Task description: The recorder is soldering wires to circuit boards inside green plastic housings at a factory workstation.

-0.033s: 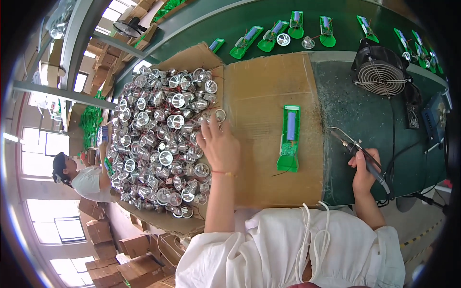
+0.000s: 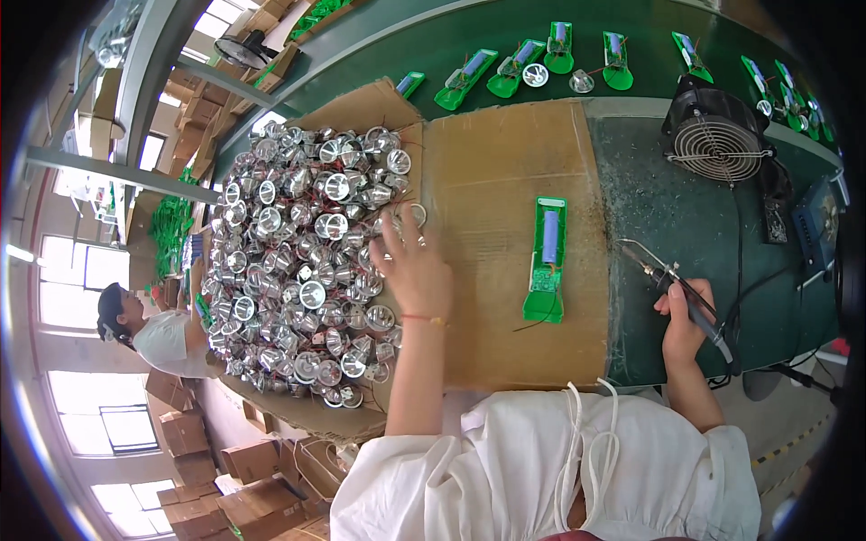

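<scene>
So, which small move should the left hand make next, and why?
Probably it should close its fingers on one silver reflector cup at the near edge of the pile and lift it out. The left hand is spread open there, holding nothing, while the right hand grips the soldering iron beside the green circuit board lying on cardboard.

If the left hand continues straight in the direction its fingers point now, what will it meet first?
The left hand points up and away over the pile of shiny silver reflector cups. Its fingertips already seem to touch the cup at the pile's right edge, so that likely comes first, though depth is unclear.
</scene>
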`<state>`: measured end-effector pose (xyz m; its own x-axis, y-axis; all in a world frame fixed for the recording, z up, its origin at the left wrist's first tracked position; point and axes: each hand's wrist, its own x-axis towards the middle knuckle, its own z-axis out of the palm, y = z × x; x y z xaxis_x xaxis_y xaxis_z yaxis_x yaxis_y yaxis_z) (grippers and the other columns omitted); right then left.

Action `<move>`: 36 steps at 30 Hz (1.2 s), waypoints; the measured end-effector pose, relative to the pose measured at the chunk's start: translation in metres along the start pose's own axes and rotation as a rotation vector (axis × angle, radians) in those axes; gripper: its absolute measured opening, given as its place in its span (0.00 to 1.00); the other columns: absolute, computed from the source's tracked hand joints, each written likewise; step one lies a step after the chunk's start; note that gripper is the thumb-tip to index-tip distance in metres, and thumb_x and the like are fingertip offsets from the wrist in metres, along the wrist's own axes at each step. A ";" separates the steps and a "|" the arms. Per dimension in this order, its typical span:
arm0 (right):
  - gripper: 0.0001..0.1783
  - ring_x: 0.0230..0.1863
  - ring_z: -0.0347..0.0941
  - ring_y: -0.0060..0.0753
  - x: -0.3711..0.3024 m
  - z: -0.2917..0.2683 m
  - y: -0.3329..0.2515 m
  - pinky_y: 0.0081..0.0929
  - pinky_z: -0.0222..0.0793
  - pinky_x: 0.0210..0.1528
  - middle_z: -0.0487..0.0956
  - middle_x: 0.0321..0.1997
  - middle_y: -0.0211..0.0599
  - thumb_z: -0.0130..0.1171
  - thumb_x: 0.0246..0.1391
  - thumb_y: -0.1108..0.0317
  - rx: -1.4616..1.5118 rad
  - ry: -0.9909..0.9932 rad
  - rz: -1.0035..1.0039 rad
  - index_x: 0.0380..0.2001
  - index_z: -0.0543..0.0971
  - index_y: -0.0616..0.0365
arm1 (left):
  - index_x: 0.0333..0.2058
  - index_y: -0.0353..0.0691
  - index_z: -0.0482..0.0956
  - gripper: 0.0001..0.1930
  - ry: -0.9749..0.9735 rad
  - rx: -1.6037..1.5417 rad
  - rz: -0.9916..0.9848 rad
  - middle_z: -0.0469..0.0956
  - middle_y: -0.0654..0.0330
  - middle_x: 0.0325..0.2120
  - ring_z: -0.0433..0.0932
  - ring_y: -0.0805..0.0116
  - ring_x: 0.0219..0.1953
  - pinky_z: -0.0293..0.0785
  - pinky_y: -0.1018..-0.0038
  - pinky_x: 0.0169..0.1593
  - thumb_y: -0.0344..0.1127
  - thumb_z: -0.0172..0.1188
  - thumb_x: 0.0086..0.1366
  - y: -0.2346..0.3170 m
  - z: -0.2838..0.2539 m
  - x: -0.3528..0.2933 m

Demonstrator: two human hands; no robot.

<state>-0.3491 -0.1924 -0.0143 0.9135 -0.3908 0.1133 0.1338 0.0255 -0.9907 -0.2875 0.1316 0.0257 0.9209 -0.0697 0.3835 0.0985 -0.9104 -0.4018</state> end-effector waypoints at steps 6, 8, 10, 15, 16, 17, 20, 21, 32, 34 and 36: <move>0.07 0.19 0.65 0.21 -0.003 0.001 0.001 0.18 0.63 0.25 0.69 0.17 0.33 0.53 0.51 0.71 -0.044 -0.007 0.011 0.26 0.67 0.62 | 0.22 0.46 0.81 0.07 -0.067 -0.085 -0.079 0.64 0.64 0.53 0.48 0.55 0.62 0.38 0.43 0.58 0.35 0.53 0.54 -0.015 0.009 0.019; 0.08 0.19 0.67 0.21 -0.003 0.000 0.004 0.17 0.63 0.24 0.70 0.17 0.33 0.54 0.51 0.71 -0.031 0.001 -0.014 0.26 0.67 0.62 | 0.22 0.46 0.81 0.05 -0.098 -0.271 -0.056 0.67 0.65 0.50 0.49 0.55 0.61 0.38 0.44 0.58 0.34 0.57 0.52 -0.017 0.008 0.019; 0.08 0.19 0.68 0.20 -0.004 0.000 0.005 0.15 0.63 0.23 0.72 0.17 0.33 0.54 0.51 0.70 -0.024 0.025 -0.028 0.25 0.67 0.62 | 0.24 0.46 0.80 0.02 -0.058 -0.386 -0.082 0.71 0.66 0.44 0.55 0.59 0.59 0.40 0.47 0.57 0.34 0.59 0.51 -0.007 -0.012 0.009; 0.08 0.22 0.70 0.21 -0.016 0.000 -0.005 0.16 0.66 0.26 0.73 0.20 0.36 0.55 0.49 0.73 -0.010 -0.067 -0.042 0.28 0.67 0.63 | 0.28 0.41 0.76 0.03 -0.084 -0.984 -0.156 0.76 0.62 0.24 0.74 0.61 0.32 0.59 0.60 0.49 0.31 0.56 0.54 -0.001 -0.044 -0.023; 0.07 0.22 0.71 0.21 -0.017 0.002 -0.007 0.16 0.66 0.27 0.73 0.20 0.36 0.55 0.48 0.74 -0.007 -0.113 -0.040 0.29 0.67 0.63 | 0.28 0.39 0.77 0.03 -0.049 -1.046 -0.192 0.75 0.60 0.21 0.72 0.62 0.23 0.63 0.66 0.45 0.29 0.56 0.53 0.000 -0.052 -0.026; 0.08 0.23 0.71 0.22 -0.020 0.003 -0.009 0.16 0.66 0.29 0.73 0.21 0.35 0.55 0.47 0.75 -0.008 -0.155 -0.035 0.29 0.67 0.63 | 0.27 0.38 0.77 0.03 -0.067 -1.088 -0.250 0.75 0.60 0.20 0.71 0.63 0.22 0.64 0.68 0.43 0.29 0.57 0.53 0.001 -0.059 -0.028; 0.11 0.20 0.66 0.19 -0.030 0.012 -0.011 0.16 0.63 0.28 0.74 0.22 0.34 0.60 0.42 0.77 -0.050 -0.287 -0.122 0.29 0.69 0.63 | 0.26 0.35 0.78 0.03 -0.274 -1.304 -0.338 0.75 0.58 0.18 0.71 0.66 0.20 0.68 0.74 0.30 0.28 0.59 0.52 0.011 -0.069 -0.041; 0.11 0.19 0.64 0.19 -0.033 0.020 -0.013 0.16 0.60 0.24 0.74 0.22 0.35 0.62 0.41 0.77 0.035 -0.341 -0.167 0.28 0.70 0.63 | 0.25 0.35 0.78 0.03 -0.375 -1.399 -0.336 0.75 0.57 0.17 0.71 0.67 0.20 0.67 0.74 0.27 0.28 0.59 0.52 0.019 -0.073 -0.046; 0.10 0.19 0.68 0.19 -0.038 0.035 -0.018 0.17 0.63 0.21 0.72 0.19 0.34 0.61 0.43 0.74 -0.107 -0.372 -0.121 0.23 0.68 0.62 | 0.23 0.36 0.78 0.05 -0.319 -1.254 -0.056 0.72 0.56 0.23 0.72 0.62 0.25 0.68 0.71 0.28 0.32 0.60 0.51 0.056 -0.042 -0.048; 0.10 0.20 0.70 0.20 -0.037 0.036 -0.019 0.17 0.65 0.22 0.72 0.20 0.35 0.59 0.44 0.75 -0.138 -0.389 -0.091 0.23 0.66 0.62 | 0.22 0.36 0.78 0.05 -0.344 -1.278 -0.068 0.72 0.56 0.23 0.72 0.62 0.25 0.68 0.71 0.29 0.32 0.60 0.51 0.055 -0.042 -0.046; 0.10 0.20 0.70 0.20 -0.036 0.036 -0.019 0.17 0.65 0.22 0.72 0.20 0.35 0.59 0.44 0.75 -0.098 -0.402 -0.143 0.23 0.67 0.63 | 0.22 0.37 0.78 0.05 -0.373 -1.301 -0.081 0.72 0.56 0.23 0.72 0.62 0.25 0.68 0.71 0.29 0.32 0.60 0.50 0.054 -0.044 -0.046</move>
<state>-0.3705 -0.1460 0.0034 0.9681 0.0057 0.2507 0.2500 -0.0975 -0.9633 -0.3412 0.0679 0.0231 0.9966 -0.0731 0.0389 -0.0769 -0.6443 0.7609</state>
